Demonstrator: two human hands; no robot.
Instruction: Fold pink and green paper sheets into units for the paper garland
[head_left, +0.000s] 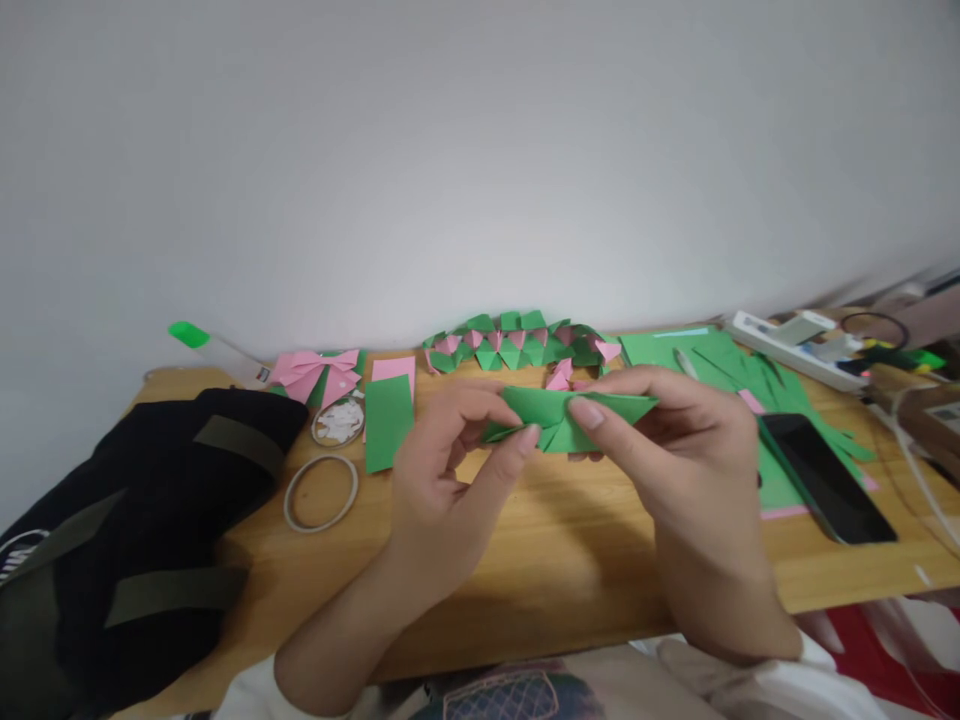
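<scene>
I count two hands [450, 480] of my own, two rings [321, 459], one phone [829, 478], one power strip [795, 350], one pink-and-green paper chain [514, 342] and one folded green paper [551, 418] (just the one).

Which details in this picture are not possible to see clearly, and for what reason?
From the head view:
- Back of the folded green paper: hidden by its front.
- Some fingertips of the left hand and right hand: behind that paper.
- Full lettering on the black fabric item: cut by the left edge.
- Print on the small label: too small.
</scene>
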